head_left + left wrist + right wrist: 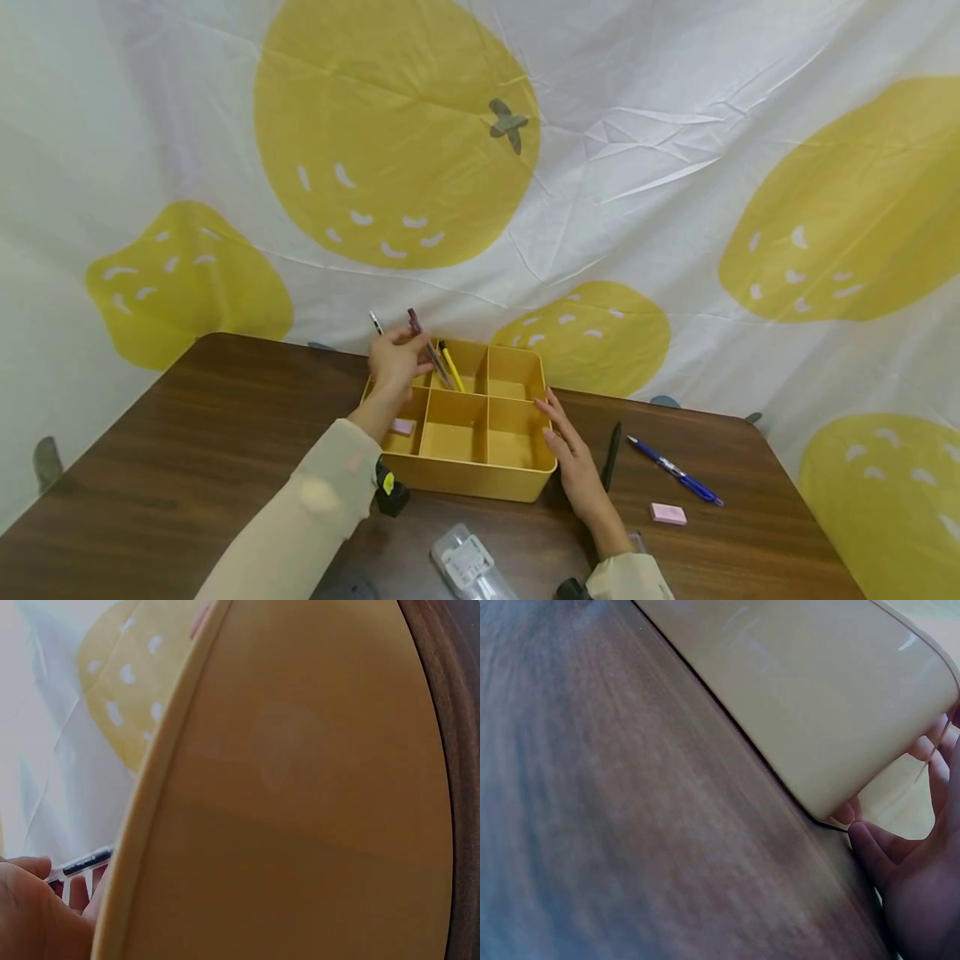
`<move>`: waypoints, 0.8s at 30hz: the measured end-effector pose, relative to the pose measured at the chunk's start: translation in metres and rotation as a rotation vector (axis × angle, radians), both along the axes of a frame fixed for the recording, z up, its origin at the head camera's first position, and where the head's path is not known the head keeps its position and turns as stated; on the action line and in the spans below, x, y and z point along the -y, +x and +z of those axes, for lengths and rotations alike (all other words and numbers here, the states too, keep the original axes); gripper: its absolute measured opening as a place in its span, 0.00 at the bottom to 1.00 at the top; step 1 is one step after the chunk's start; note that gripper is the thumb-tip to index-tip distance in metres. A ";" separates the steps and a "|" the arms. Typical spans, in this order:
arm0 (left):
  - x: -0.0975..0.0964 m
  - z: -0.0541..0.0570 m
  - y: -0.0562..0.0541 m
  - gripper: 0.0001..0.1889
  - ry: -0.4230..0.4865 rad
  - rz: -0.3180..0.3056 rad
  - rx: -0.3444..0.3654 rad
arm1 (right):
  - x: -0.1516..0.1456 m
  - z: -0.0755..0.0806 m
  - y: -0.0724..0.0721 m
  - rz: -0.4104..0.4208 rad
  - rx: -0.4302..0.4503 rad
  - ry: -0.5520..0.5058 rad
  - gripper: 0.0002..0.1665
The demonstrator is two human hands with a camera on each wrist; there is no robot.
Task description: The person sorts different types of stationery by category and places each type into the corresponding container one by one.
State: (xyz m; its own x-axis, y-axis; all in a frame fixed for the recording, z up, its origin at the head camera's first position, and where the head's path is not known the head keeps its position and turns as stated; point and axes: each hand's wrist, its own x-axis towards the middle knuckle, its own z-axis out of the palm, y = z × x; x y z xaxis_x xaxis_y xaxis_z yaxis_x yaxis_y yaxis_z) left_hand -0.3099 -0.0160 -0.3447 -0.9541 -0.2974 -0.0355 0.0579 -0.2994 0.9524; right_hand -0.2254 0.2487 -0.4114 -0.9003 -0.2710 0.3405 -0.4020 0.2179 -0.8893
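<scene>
A yellow divided organizer box (465, 477) stands near the back of the table. My left hand (395, 360) is over its back-left part, pinching a slim pen (429, 346) with a dark purple top, tilted toward the back middle compartment. A white-ended stick (377, 322) rises behind that hand, its lower part hidden. In the left wrist view, a clear-barrelled pen (86, 862) shows by the fingers, partly behind the box rim. My right hand (577, 471) rests against the box's right side, fingers extended along the wall; its thumb (870, 851) is near the bottom corner.
A yellow pen (452, 369) leans in the back middle compartment. A pink eraser (402, 427) lies front left inside. Right of the box lie a black pen (612, 454), a blue pen (677, 472) and another pink eraser (668, 513). A clear plastic case (471, 562) lies in front.
</scene>
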 end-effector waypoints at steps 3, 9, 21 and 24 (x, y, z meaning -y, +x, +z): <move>-0.002 -0.002 0.000 0.15 -0.057 0.008 0.005 | 0.000 0.000 0.000 0.000 -0.001 -0.003 0.26; -0.003 -0.006 -0.001 0.18 -0.118 0.026 -0.016 | 0.000 0.000 0.000 -0.003 0.001 -0.001 0.26; -0.007 -0.007 -0.003 0.13 -0.151 -0.025 -0.070 | 0.001 0.002 0.000 0.004 -0.003 -0.005 0.26; -0.007 -0.005 -0.002 0.13 -0.196 -0.028 -0.061 | 0.000 0.002 -0.001 0.003 -0.007 -0.002 0.26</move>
State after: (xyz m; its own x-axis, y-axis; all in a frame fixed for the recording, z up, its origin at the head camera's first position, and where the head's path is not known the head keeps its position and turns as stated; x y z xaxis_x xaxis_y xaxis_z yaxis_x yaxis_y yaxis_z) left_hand -0.3120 -0.0088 -0.3501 -0.9606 -0.2668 0.0785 0.1116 -0.1114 0.9875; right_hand -0.2261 0.2484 -0.4097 -0.8973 -0.2729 0.3471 -0.4084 0.2147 -0.8872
